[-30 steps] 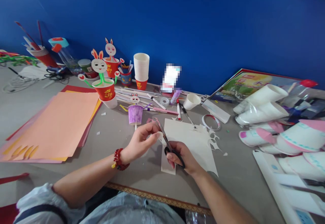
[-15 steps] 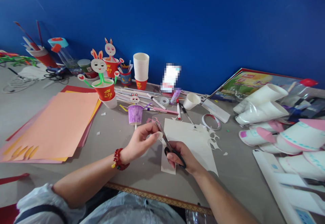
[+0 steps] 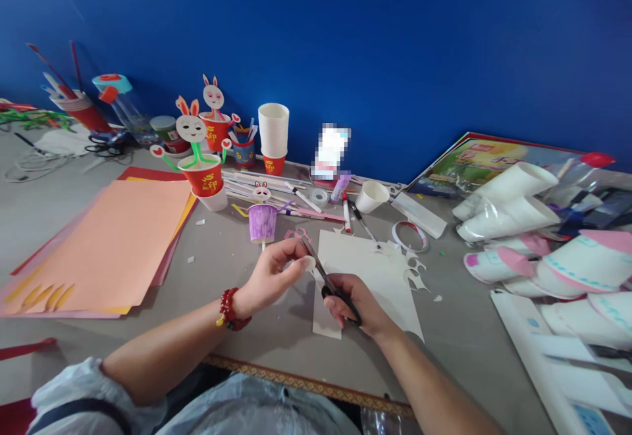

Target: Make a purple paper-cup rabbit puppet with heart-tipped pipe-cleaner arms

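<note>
Between the thumb and fingers of my left hand (image 3: 279,272) a small piece of white paper (image 3: 310,263) is pinched. My right hand (image 3: 358,305) grips black-handled scissors (image 3: 320,265), their blades pointing up and away, right beside the paper piece. Under my right hand lies a white paper sheet (image 3: 380,283) with a ragged cut-out far edge. Just beyond my left hand stands a purple-coloured paper cup (image 3: 263,223) with a small rabbit face and bent straw arms.
Coloured paper sheets (image 3: 108,237) are stacked at the left. Red cups with rabbit figures (image 3: 205,177) and a stack of white cups (image 3: 274,129) stand near the blue wall. Markers (image 3: 346,212), a tape roll (image 3: 411,236) and an upright white cup (image 3: 372,196) lie beyond the sheet. Decorated cups (image 3: 567,267) fill the right.
The scissor blades have swung closer together beside the white paper piece. My left hand has hardly moved.
</note>
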The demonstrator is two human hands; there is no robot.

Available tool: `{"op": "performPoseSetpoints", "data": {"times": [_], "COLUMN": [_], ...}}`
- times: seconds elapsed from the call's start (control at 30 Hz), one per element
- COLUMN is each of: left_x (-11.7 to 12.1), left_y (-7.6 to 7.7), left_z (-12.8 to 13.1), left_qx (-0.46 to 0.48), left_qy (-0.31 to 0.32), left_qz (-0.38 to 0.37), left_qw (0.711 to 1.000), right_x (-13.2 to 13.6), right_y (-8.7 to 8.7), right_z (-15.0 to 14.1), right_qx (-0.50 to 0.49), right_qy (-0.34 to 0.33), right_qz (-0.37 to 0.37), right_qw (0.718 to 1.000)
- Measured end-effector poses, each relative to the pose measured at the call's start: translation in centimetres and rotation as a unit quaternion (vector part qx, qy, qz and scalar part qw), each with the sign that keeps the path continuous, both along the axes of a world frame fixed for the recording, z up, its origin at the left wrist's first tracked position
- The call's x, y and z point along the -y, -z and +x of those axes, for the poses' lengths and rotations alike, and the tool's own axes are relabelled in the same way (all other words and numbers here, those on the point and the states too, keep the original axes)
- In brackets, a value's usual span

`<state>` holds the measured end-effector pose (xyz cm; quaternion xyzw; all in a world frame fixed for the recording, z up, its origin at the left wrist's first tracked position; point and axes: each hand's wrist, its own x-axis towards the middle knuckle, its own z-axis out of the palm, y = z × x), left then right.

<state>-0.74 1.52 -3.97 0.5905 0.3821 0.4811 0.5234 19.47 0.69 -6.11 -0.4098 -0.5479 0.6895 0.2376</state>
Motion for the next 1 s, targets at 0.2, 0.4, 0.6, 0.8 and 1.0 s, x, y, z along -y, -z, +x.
{"op": "performPoseSetpoints", "data": {"times": [0.2,0.4,0.6,0.8,1.0], "left_x": [0.1,-0.3,-0.3,0.1,0.8], "left_y": [0.1,0.4,1.6,1.5,1.0], "left_z": [0.1,0.0,0.5,0.9,1.1], "left_qx": [0.018,-0.071,-0.349,-0.437,-0.486], "left_qy": [0.004,-0.016,0.057,0.087,0.140], "left_qz": [0.000,0.062,0.174,0.199,0.222], "left_qw": [1.000,0.995,0.919,0.873,0.834], "right_x": [0.0,-0.6,-1.3,-1.8,-2.2], "right_y": [0.4,1.9,2.3,2.3,2.3], "right_z": [0.1,0.6,1.0,1.0,0.9], "right_qx": [0.010,-0.038,-0.025,0.020,0.036], "right_qy": [0.017,0.132,0.280,0.302,0.277], "right_qz": [0.007,0.089,0.162,0.178,0.188], "right_qw": [1.000,0.987,0.946,0.937,0.942]}}
